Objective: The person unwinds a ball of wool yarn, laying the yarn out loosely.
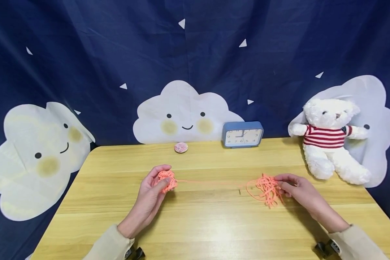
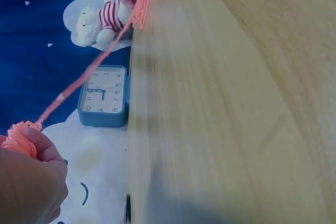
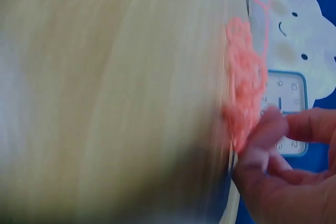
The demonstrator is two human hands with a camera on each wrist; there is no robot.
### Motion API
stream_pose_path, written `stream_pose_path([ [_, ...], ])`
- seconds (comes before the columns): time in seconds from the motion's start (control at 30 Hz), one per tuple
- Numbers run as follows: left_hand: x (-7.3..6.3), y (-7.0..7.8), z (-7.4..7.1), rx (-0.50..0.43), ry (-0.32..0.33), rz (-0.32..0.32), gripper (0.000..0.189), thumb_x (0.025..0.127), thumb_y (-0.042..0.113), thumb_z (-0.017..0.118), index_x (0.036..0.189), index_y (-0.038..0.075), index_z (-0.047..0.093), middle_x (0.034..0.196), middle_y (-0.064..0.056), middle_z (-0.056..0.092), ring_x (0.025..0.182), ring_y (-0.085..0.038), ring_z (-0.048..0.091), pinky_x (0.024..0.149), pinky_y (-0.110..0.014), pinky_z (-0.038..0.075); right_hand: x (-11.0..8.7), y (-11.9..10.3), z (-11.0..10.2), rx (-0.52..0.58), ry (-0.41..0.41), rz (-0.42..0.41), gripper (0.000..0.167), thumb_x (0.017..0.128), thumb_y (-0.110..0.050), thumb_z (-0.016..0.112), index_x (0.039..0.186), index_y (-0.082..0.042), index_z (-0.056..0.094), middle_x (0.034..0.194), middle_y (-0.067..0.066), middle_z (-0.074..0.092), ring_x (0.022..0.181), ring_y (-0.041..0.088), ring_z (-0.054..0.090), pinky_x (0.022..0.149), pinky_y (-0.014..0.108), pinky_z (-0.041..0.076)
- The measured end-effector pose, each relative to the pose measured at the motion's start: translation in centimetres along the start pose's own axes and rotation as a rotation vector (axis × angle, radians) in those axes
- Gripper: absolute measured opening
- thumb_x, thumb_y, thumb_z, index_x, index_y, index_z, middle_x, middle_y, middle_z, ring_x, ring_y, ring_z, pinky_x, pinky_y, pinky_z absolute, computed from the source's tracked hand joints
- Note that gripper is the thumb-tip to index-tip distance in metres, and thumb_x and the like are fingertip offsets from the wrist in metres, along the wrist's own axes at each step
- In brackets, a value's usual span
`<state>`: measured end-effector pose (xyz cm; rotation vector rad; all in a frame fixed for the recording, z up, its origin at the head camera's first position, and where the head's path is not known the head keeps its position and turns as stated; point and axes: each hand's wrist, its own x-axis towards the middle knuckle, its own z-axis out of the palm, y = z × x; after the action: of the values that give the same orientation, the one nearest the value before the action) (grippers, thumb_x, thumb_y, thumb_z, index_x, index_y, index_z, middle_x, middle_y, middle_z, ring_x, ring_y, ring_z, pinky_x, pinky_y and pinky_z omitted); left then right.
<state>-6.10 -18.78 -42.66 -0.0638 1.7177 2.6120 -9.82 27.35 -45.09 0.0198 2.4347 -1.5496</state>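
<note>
My left hand [image 1: 151,190] grips a wound bundle of coral-pink yarn [image 1: 167,181], thumb across its front. In the left wrist view the bundle [image 2: 21,139] shows its strands wrapped side by side. A single strand [image 1: 208,181] runs from it across to a loose, tangled heap of the same yarn [image 1: 268,189] on the right. My right hand [image 1: 300,191] pinches the edge of that heap between thumb and fingers. Loops of the heap [image 3: 244,77] hang from these fingertips in the right wrist view, which is partly blurred.
A wooden table [image 1: 214,231] lies under both hands. Toward its back edge are a small round pink-patterned disc [image 1: 181,147] and a blue clock [image 1: 243,134]. A white teddy bear [image 1: 333,139] in a striped shirt sits at the back right, before a dark blue curtain [image 1: 100,54].
</note>
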Motion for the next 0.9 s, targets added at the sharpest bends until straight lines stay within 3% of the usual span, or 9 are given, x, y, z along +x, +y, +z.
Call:
stream_pose_path([
  [0.2,0.0,0.1,0.0,-0.003,-0.008,0.003,0.037,0.102,-0.014,0.061,0.138,-0.006,0.057,0.127,-0.017,0.061,0.104,-0.014,0.067,0.088,-0.026,0.063,-0.7,-1.2,1.6,-0.032,0.154,-0.046,0.04,0.112,-0.016,0.062,0.145,0.007,0.06,0.12,0.014,0.068,0.085,0.012,0.063,0.068,0.027,0.055],
  [0.33,-0.1,0.1,0.0,-0.005,-0.01,0.007,0.037,0.102,-0.014,0.06,0.137,-0.005,0.057,0.126,-0.016,0.062,0.102,-0.014,0.067,0.087,-0.026,0.063,-0.7,-2.2,3.0,0.008,0.176,-0.097,0.036,0.109,-0.015,0.065,0.141,0.003,0.065,0.112,0.012,0.071,0.08,0.013,0.063,0.061,0.029,0.054],
  [0.5,-0.1,0.0,0.1,-0.007,-0.011,0.008,0.037,0.101,-0.014,0.061,0.137,-0.005,0.057,0.126,-0.016,0.062,0.101,-0.014,0.067,0.086,-0.025,0.063,-0.5,-3.6,4.7,0.119,0.039,-0.151,0.041,0.109,-0.015,0.068,0.145,0.002,0.06,0.105,0.012,0.073,0.08,0.016,0.066,0.06,0.03,0.055],
  [0.67,-0.1,-0.2,0.3,-0.011,-0.015,-0.004,0.037,0.101,-0.015,0.059,0.137,-0.006,0.057,0.124,-0.013,0.063,0.103,-0.014,0.066,0.088,-0.026,0.063,-0.1,-5.0,6.4,0.2,-0.144,-0.163,0.048,0.107,-0.015,0.071,0.15,0.001,0.056,0.094,0.019,0.07,0.068,0.017,0.057,0.051,0.026,0.045],
  [0.73,-0.1,-0.2,0.4,-0.009,-0.014,-0.011,0.037,0.101,-0.015,0.058,0.137,-0.006,0.057,0.124,-0.012,0.063,0.104,-0.014,0.066,0.089,-0.026,0.062,0.1,-5.4,7.3,0.208,-0.211,-0.185,0.049,0.106,-0.012,0.071,0.15,0.002,0.055,0.096,0.022,0.071,0.072,0.02,0.062,0.058,0.023,0.051],
  [0.9,0.0,-0.1,0.5,0.005,-0.009,-0.008,0.037,0.101,-0.015,0.059,0.136,-0.006,0.058,0.121,-0.01,0.063,0.101,-0.014,0.066,0.086,-0.025,0.062,0.7,-6.4,9.9,0.171,-0.353,-0.276,0.051,0.104,-0.005,0.07,0.151,0.003,0.055,0.109,0.025,0.074,0.106,0.037,0.072,0.094,0.031,0.061],
])
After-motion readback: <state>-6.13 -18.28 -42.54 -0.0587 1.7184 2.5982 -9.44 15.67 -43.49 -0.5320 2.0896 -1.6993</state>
